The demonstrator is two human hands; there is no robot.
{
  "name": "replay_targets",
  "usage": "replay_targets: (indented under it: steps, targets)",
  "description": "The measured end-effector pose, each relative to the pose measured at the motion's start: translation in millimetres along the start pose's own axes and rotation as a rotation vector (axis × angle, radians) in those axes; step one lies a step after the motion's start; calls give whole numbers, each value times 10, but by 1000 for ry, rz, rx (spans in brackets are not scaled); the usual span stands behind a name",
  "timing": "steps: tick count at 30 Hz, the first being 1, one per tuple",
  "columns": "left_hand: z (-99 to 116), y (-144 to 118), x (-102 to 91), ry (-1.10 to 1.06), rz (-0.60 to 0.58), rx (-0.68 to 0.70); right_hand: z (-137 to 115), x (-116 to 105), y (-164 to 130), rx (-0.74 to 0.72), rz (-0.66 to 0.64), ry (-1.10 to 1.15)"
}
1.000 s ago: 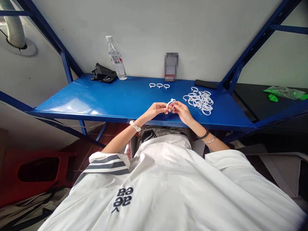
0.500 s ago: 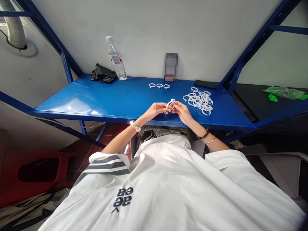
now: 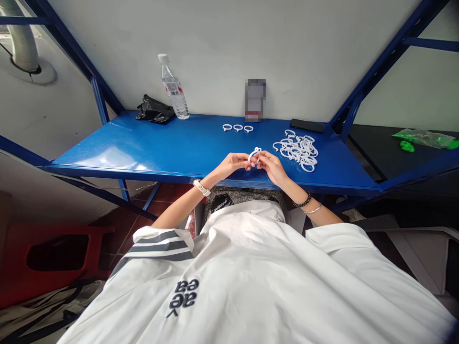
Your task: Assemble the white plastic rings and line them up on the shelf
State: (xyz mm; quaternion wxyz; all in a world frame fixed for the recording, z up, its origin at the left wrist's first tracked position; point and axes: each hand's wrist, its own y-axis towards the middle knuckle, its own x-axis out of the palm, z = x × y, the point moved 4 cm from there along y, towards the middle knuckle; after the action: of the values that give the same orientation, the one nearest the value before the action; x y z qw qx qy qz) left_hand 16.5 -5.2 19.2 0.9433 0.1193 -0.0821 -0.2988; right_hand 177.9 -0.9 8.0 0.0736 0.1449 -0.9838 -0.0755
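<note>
Both hands pinch one white ring
The left hand (image 3: 233, 164) and right hand (image 3: 271, 165) grip the white ring (image 3: 254, 154) between their fingertips, above the blue table (image 3: 172, 148).

blue shelf and its load

a blue metal shelf (image 3: 172, 148) is seen, set against a white wall. at the back left a water bottle (image 3: 173, 88) is stood upright, just beside a crumpled black bag (image 3: 154, 111). three white rings (image 3: 237, 128) are laid in a row near the middle. a heap of rings (image 3: 297, 148) is piled to the right, with a dark flat device (image 3: 307, 125) behind it. a blurred box (image 3: 255, 100) is stood at the wall.
</note>
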Motion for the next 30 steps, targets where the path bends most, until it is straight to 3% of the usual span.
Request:
replay_targets:
  steps: [11,18,30]
  targets:
    - [4,3,6,-36,-4,5,-1,3,6,-12,-18,51]
    - [-38,26,-21,-56,84,-70,-50,26,-25,12,-17,20]
    - [-57,22,-30,-23,87,5,3,-12,11,-34,44,29]
